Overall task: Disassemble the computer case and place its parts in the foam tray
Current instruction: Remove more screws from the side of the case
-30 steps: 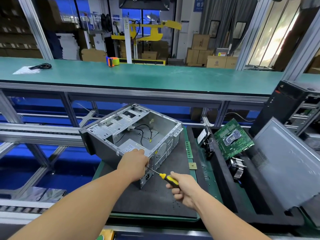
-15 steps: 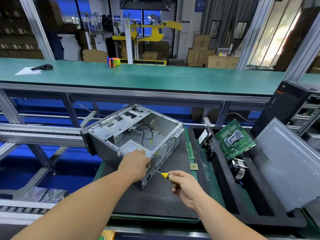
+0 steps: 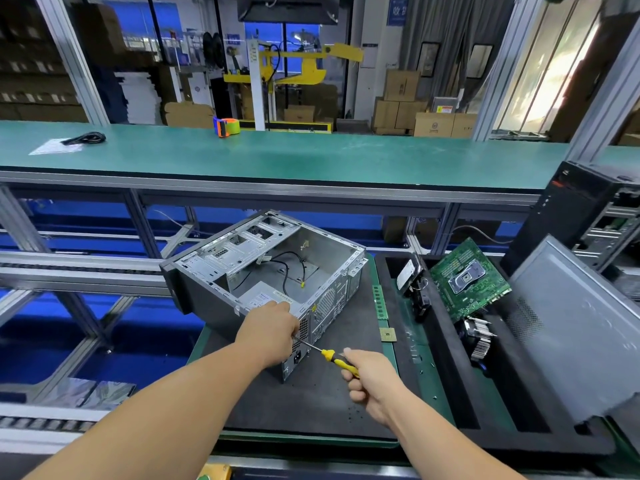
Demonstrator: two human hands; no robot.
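The left hand grips the case corner; the right hand grips a yellow screwdriver. Label text is unreadable.

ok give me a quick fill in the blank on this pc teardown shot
1. The right hand grips a ____-handled screwdriver.
2. The left hand rests on the open computer ____.
3. The green motherboard leans in the black foam ____.

Missing words: yellow; case; tray
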